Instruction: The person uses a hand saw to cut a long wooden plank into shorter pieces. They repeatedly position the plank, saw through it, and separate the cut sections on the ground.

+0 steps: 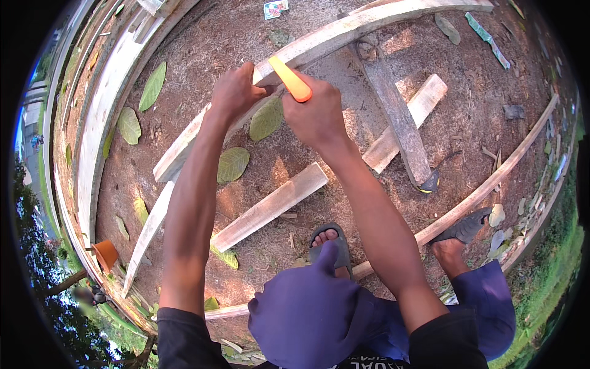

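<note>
A long pale wooden plank [344, 27] runs diagonally across the upper middle, bowed by the lens. My left hand [236, 91] is closed on its edge, thumb and fingers about the wood. To the right of it, my right hand [316, 111] is closed like a fist around one end of an orange tapered strip, handle-like in shape [290, 79]. The strip's narrow far end lies over the plank's edge. Its exact kind does not show, and my right fingertips are hidden.
A short wood piece [273, 206] lies on the soil nearer me. Further right, a dark weathered board [396, 117] crosses another offcut [430, 95]. A long thin strip [485, 187] passes by my sandalled feet. Left are a wide board [101, 123] and an orange container [106, 255].
</note>
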Tool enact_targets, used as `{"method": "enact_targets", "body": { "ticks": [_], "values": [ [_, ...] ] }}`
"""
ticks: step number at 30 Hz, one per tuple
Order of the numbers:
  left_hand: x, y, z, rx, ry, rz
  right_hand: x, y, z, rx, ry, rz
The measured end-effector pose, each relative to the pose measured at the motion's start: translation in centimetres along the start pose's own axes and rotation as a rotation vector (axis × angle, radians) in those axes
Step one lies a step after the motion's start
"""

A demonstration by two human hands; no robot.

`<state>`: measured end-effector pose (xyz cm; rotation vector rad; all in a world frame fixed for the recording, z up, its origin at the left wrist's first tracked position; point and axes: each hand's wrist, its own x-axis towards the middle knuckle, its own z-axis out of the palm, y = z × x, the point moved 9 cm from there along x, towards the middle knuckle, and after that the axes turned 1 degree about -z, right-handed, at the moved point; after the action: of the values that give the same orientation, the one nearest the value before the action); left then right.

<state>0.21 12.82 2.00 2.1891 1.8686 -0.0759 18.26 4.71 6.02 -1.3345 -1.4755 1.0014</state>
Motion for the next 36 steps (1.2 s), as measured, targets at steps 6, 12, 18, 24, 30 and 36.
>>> {"method": "enact_targets", "body": {
  "ticks": [6, 12, 18, 24, 30, 36],
  "values": [
    [0.1, -2.4, 0.8, -0.051, -0.055, -0.021, -15.1, -0.1, -6.1, -0.063, -0.045, 0.118],
    [0.9, -3.1, 1.4, -0.062, -0.061, -0.012, -10.0, 1.0, -2.7, 0.057, -0.007, 0.092],
    [-0.2, -2.4, 2.1, -0.091, -0.066, 0.007, -3.9, -0.5, -0.7, -0.026, 0.01, 0.075],
    [0.8, -3.5, 0.0, -0.086, -0.004, -0.037, -16.4, -4.7, -8.0, -0.108, -0.057, 0.119],
    [-0.5, 0.0, -0.1, 0.031, 0.072, 0.007, -2.1, -1.6, -1.0, -0.057, 0.008, 0.077],
    [-1.1, -1.5, -0.2, -0.045, 0.049, -0.035, -15.5, -3.0, -6.9, -0.065, -0.081, 0.223]
  ]
}}
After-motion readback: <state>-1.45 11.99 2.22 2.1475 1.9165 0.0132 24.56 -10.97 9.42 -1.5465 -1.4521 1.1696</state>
